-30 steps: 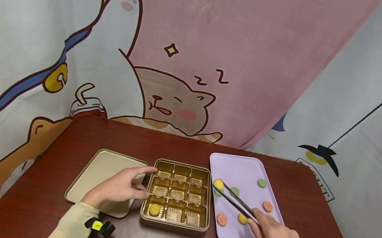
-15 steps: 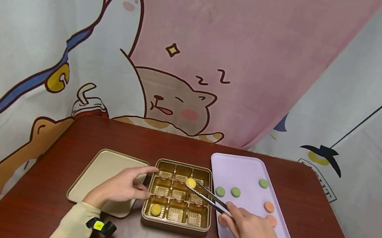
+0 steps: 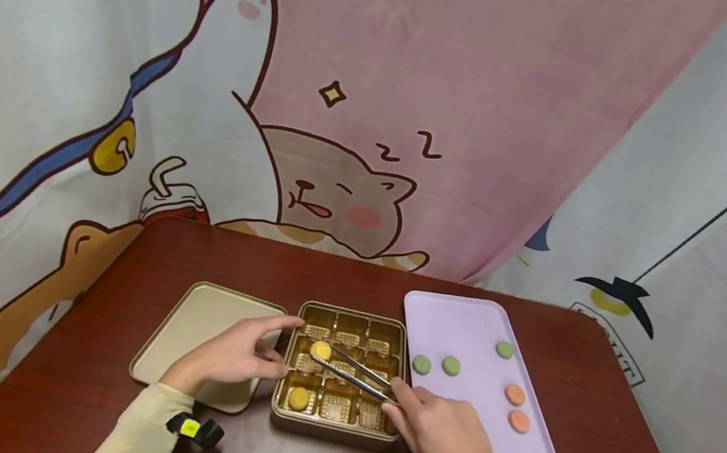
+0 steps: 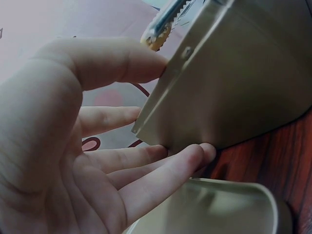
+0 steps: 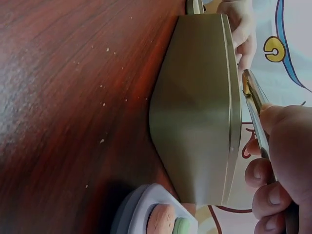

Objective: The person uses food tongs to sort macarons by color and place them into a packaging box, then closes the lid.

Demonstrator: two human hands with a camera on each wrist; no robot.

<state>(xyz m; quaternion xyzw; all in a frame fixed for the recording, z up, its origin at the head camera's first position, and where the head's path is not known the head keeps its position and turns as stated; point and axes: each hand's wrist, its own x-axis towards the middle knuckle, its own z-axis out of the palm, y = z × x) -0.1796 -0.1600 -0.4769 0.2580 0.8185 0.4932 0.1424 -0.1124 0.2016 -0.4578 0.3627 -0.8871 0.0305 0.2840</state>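
My right hand (image 3: pixel 444 432) grips metal tongs (image 3: pixel 355 379), which pinch a yellow macaron-like round (image 3: pixel 320 350). It is above the middle-row left compartment of the gold box (image 3: pixel 333 427); whether it touches the bottom I cannot tell. Another yellow round (image 3: pixel 299 398) lies in the front left compartment. My left hand (image 3: pixel 233 357) rests at the box's left side with fingers extended. In the left wrist view, the thumb touches the box's rim and fingertips are against its wall (image 4: pixel 234 97). The right wrist view shows the tongs (image 5: pixel 256 107) above the rim, fingers curled round them.
The lilac tray (image 3: pixel 449 321) right of the box bears green rounds (image 3: pixel 451 366) and orange rounds (image 3: pixel 514 394); my right hand hides part of it. A flat gold lid (image 3: pixel 196 319) lies left of the box, partly under my left hand. Behind the table (image 3: pixel 242 258) hangs a printed cloth.
My right hand has carried the yellow round in the tongs leftward from the lilac tray, across the box to its middle-row left compartment. My left hand has stayed at the box.
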